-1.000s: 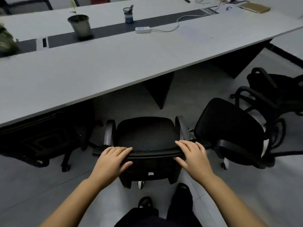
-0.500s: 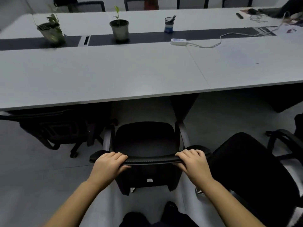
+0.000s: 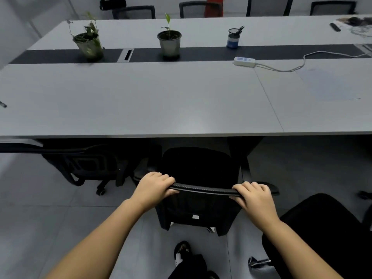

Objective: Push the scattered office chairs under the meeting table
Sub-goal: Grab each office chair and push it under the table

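Dim, cool, even light, soft pale sheen on the table [image 3: 181, 101] near its front edge, deep shadow under the table, wide-angle bending at the frame edges, slight softness throughout, plants blurred.

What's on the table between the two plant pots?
In the head view, only a cable slot in the dark centre strip lies between the left pot and the right pot.

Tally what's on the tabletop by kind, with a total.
Potted plants: 2
Pen cup: 1
Power strip: 1
Remote control: 1
Tangled cords, far right: 1 heap
Pen at left edge: 1
Total: 7
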`<state>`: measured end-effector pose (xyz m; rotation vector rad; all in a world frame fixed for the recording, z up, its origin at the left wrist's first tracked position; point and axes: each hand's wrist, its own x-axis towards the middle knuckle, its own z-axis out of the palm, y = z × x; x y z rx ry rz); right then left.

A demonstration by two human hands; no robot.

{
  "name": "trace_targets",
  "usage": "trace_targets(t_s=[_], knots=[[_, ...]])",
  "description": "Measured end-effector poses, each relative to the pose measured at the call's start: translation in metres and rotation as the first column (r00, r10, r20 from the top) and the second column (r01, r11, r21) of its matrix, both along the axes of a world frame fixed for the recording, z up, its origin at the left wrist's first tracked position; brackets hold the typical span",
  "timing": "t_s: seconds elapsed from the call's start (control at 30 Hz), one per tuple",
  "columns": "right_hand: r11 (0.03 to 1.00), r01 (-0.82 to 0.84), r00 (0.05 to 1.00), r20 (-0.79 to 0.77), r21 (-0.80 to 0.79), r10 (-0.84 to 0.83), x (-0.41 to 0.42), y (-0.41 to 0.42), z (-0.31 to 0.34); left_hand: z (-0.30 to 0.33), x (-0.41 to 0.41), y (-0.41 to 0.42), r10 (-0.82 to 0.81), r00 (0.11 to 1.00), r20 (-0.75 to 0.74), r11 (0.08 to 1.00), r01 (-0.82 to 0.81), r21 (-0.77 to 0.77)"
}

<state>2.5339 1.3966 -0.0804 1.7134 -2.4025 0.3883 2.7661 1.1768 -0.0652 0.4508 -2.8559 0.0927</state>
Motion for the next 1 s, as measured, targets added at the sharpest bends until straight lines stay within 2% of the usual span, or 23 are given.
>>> trace_targets(t_s=[0.27, 0.43, 0.67, 0.77, 1.0], knots=[[0.992, 0.024, 0.997, -0.072, 0.122, -0.015, -0.07, -0.023, 0.004, -0.005, -0.055, -0.015, -0.027, 0.999, -0.027, 0.999, 0.026, -0.03], [0.985, 0.046, 0.998, -0.04, 0.165, -0.04, -0.086, -0.042, 0.013, 0.003, -0.081, -0.036, -0.025, 0.999, -0.02, 0.999, 0.025, -0.033], [0.963, 0.019, 0.999, 0.025, 0.27, -0.027, -0.137, -0.101, 0.017, 0.0, -0.123, -0.073, 0.067, 0.997, 0.038, 0.994, -0.07, 0.085], [0.965, -0.008, 0.999, 0.039, 0.263, -0.002, -0.157, -0.126, 0.017, 0.002, -0.144, -0.099, 0.066, 0.989, 0.133, 0.984, -0.087, 0.156], [0.976, -0.063, 0.998, 0.022, 0.207, 0.06, -0.17, -0.126, 0.009, -0.008, -0.149, -0.105, 0.027, 0.994, 0.106, 0.999, -0.031, 0.037]])
